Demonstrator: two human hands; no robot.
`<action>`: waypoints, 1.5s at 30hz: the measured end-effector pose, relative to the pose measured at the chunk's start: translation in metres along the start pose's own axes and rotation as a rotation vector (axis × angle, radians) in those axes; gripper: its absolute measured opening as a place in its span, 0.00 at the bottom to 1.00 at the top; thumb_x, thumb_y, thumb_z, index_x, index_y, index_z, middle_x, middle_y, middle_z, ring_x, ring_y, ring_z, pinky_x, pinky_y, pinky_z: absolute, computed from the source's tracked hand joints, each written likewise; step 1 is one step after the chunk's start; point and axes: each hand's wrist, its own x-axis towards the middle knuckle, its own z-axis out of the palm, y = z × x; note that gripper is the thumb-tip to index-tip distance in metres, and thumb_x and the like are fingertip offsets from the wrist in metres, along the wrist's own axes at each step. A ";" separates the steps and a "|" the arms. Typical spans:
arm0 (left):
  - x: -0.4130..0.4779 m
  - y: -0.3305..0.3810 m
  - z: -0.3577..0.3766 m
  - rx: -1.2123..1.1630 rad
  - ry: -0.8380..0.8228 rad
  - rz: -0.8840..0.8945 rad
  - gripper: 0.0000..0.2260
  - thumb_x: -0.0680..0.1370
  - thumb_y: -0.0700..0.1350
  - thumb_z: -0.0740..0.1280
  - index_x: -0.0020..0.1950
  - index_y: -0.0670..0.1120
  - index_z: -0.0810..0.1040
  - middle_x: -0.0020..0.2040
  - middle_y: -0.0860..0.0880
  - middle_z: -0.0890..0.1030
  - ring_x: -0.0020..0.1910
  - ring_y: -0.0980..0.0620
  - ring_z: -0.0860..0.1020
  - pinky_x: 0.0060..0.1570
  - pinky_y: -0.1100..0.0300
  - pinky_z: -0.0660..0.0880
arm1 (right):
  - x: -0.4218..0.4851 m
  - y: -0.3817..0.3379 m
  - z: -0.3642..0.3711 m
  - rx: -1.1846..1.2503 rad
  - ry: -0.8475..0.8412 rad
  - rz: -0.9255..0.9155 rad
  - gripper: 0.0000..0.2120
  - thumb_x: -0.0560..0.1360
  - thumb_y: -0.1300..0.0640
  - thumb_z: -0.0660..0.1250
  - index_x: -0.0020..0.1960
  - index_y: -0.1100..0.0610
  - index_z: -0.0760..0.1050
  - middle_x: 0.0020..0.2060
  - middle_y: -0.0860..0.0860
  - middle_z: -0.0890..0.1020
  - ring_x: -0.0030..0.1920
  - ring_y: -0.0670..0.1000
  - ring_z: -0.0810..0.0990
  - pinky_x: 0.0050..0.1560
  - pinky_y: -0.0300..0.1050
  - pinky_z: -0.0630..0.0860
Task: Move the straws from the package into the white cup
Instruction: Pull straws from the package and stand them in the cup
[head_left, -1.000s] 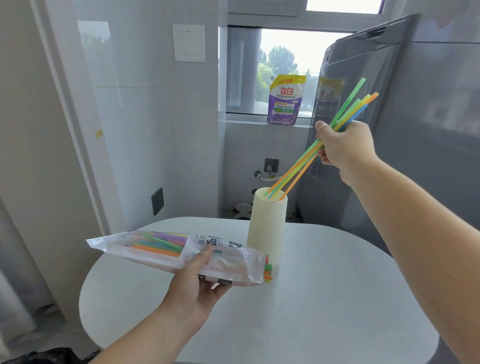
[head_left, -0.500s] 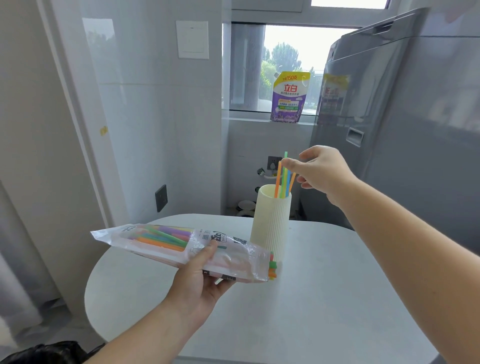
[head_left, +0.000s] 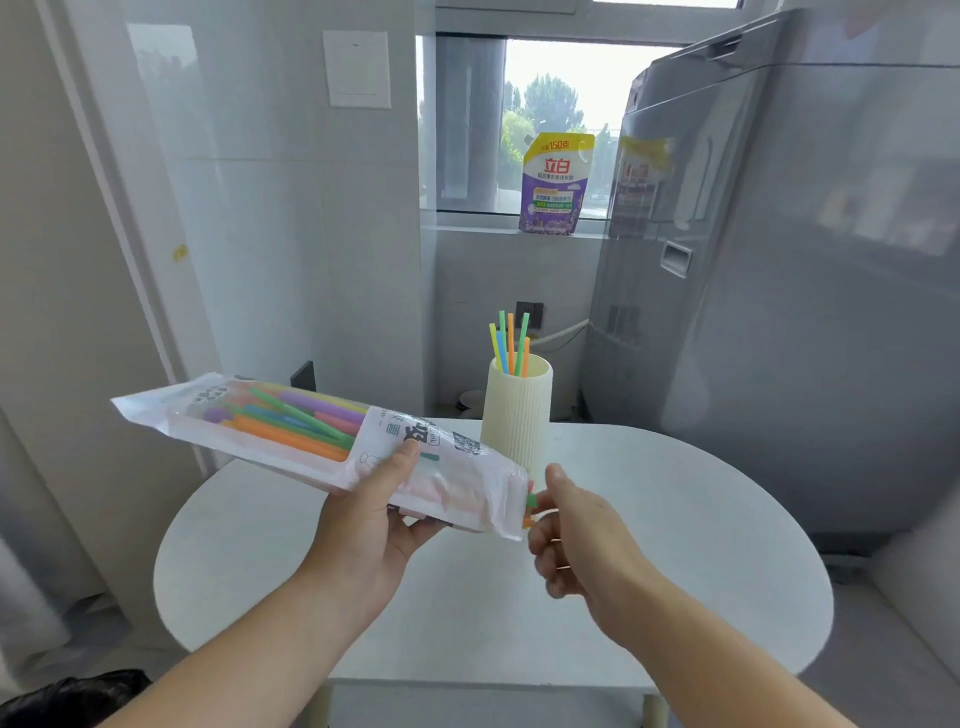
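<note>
Partly done. A few straws (head_left: 511, 345) already stand in the cup (head_left: 517, 415), tips sticking up past the rim; the cup sits upright on the table (head_left: 675, 519), beyond both hands.

Most straws are still in the package (head_left: 311, 441): a thick coloured bundle shows through the clear end, up and to the left of the left hand (head_left: 371, 525). That hand is clamped on the package, thumb on top, fingers under, holding it off the table and tilted, open end down toward the right hand.

Right hand (head_left: 576, 535) is at the open end, fingertips touching the green and orange straw ends (head_left: 530, 506) poking out. Fingers look pinched together on those ends, but whether the grip is firm I cannot tell.

Judgement: this is the start of another pull, with several more batches left before the package is empty. No loose straws visible on the table.
</note>
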 end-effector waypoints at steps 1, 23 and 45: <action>-0.002 -0.001 0.003 0.020 -0.008 0.014 0.26 0.68 0.45 0.77 0.66 0.49 0.81 0.55 0.45 0.88 0.50 0.47 0.88 0.39 0.50 0.84 | -0.002 0.003 0.004 0.033 0.000 -0.028 0.21 0.83 0.42 0.55 0.45 0.58 0.74 0.25 0.49 0.74 0.23 0.49 0.68 0.24 0.39 0.65; -0.001 -0.002 -0.002 -0.103 0.114 -0.103 0.18 0.79 0.42 0.72 0.68 0.48 0.80 0.59 0.43 0.87 0.46 0.47 0.88 0.38 0.50 0.85 | 0.004 0.003 0.000 -0.026 0.139 -0.360 0.13 0.84 0.48 0.59 0.47 0.54 0.76 0.26 0.47 0.75 0.24 0.45 0.70 0.27 0.42 0.69; -0.002 0.004 -0.004 -0.142 0.124 -0.097 0.15 0.79 0.42 0.72 0.67 0.47 0.80 0.52 0.44 0.89 0.44 0.47 0.88 0.36 0.50 0.85 | 0.007 -0.016 -0.002 0.277 0.218 -0.242 0.12 0.82 0.53 0.64 0.45 0.60 0.75 0.21 0.47 0.67 0.20 0.45 0.63 0.22 0.38 0.65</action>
